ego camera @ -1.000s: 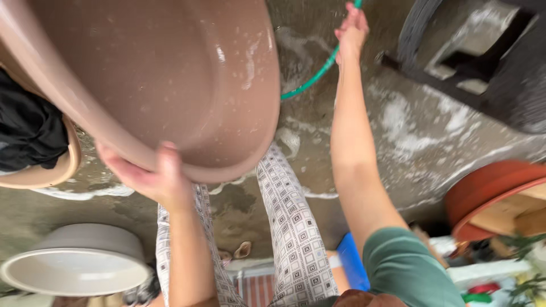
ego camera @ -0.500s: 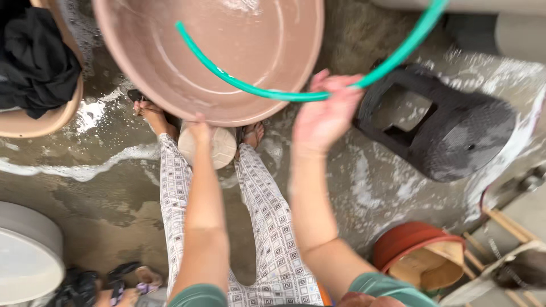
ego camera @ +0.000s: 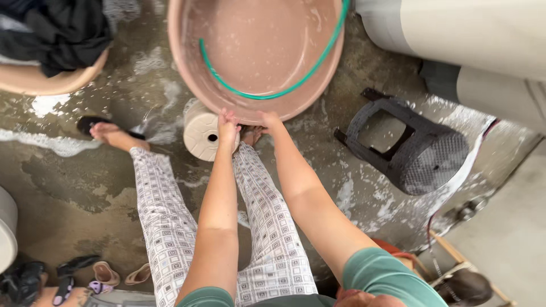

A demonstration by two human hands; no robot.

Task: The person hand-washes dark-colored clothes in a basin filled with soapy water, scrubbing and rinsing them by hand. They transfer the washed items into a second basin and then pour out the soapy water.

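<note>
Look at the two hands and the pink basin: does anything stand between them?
Nothing visible does. The left hand and right hand both already touch the near rim of the pink basin. The green hose lies inside the basin beyond them, and the cream stool sits beside the left hand.

hose (ego camera: pixel 267 94) in basin (ego camera: pixel 250 34), stool (ego camera: pixel 415 153) right

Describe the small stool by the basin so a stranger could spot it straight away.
Start at the big pink plastic basin with the green hose curled inside it. Just below its near rim, by the left hand, lies a small cream round plastic stool on its side. Unlike the larger black mesh stool, it is pale with a centre hole.
</note>
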